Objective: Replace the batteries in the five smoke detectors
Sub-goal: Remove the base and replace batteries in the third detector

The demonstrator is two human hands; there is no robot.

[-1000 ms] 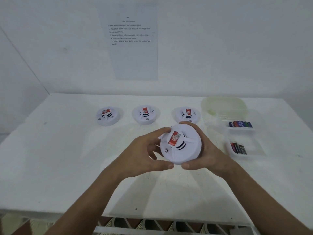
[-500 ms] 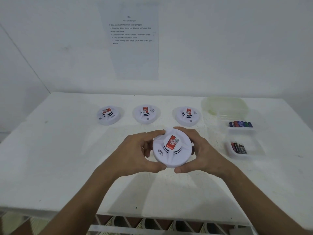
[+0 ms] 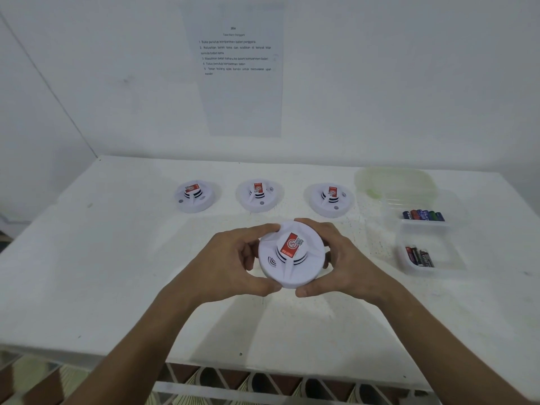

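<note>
Left hand (image 3: 230,260) and right hand (image 3: 340,258) both clamp the smoke detector (image 3: 291,254) above the desk (image 3: 117,273). Twist carelessly and it could slip, dropping toward the battery tray (image 3: 431,268) right of it.

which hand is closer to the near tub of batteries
Right. The right hand grips the held detector's right edge, on the tub's side; the left hand grips its left edge, farther away.

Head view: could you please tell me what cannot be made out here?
- Underside of the held round white smoke detector: faces away, in both hands' grip.
- Fifth detector: none in the head view.
- Printed paper sheet on the wall: text too small.
- Battery labels in the clear plastic tubs: too small.
</note>
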